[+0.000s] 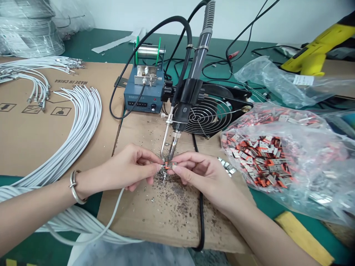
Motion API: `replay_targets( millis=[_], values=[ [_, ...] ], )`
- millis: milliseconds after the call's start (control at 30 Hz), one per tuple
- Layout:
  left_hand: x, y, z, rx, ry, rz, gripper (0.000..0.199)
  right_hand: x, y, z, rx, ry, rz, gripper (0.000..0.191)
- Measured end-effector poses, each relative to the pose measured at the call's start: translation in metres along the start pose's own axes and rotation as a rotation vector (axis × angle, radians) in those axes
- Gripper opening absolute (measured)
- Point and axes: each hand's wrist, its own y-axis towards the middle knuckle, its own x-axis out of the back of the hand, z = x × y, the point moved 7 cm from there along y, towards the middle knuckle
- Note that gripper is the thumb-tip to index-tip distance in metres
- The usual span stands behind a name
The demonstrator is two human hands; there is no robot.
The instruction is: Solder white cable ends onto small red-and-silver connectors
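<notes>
Below the tip of an upright soldering iron [181, 111], both hands meet at a small orange and metal connector [167, 166]. My left hand [138, 166] pinches the end of a white cable [118, 205] at the connector's left side; the cable runs down and back to the left. The connector's right end is between the thumb and fingers of my right hand [198, 171]. A thin metal feed tube [165, 136] comes down beside the iron and ends close to the connector. The exact joint between wire and connector is too small to make out.
Behind stands a blue solder feeder [144, 96] with a solder spool [148, 51], beside a black fan [210, 114]. White cables [85, 125] lie left. At right are a bag of orange connectors [266, 159], a yellow sponge [303, 236] and a yellow tool [318, 48].
</notes>
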Motion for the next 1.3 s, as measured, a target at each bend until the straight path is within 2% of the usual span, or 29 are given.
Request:
replay_targets(
  millis=[500,667,933,1300],
  values=[
    [-0.003,-0.002,0.000,0.085,-0.049,0.014,0.019,0.000,-0.001,0.001,-0.001,0.031,0.028,0.009],
    [-0.003,0.001,0.003,0.057,-0.066,0.004,0.022,-0.001,0.000,0.002,-0.011,0.019,0.013,0.011],
    [-0.004,-0.004,-0.005,0.087,-0.043,0.017,0.021,-0.001,-0.001,0.003,0.005,0.002,0.044,0.010],
    [-0.002,0.002,0.008,0.051,-0.076,0.005,0.024,-0.001,-0.001,0.004,0.004,-0.043,0.014,0.008]
  ],
)
